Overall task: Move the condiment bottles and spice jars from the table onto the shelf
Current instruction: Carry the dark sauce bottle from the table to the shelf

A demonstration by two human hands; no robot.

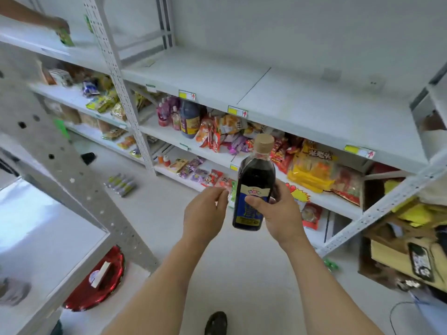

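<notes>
My right hand (278,211) grips a dark sauce bottle (254,175) with a tan cap and a blue label, held upright in the air before the white shelf unit. My left hand (205,213) hovers just left of the bottle with loosely curled fingers, holding nothing. The wide upper shelf board (278,93) is bare. On the shelf below stands another large dark bottle (189,117) beside small pink bottles (167,113) and snack bags.
Snack packets (312,165) fill the lower shelves. Another person's hand (60,24) reaches onto the top-left shelf. A white table surface (36,226) lies at left beyond a grey upright post (60,160). Cardboard boxes (399,252) sit at right. Small bottles (121,183) lie on the floor.
</notes>
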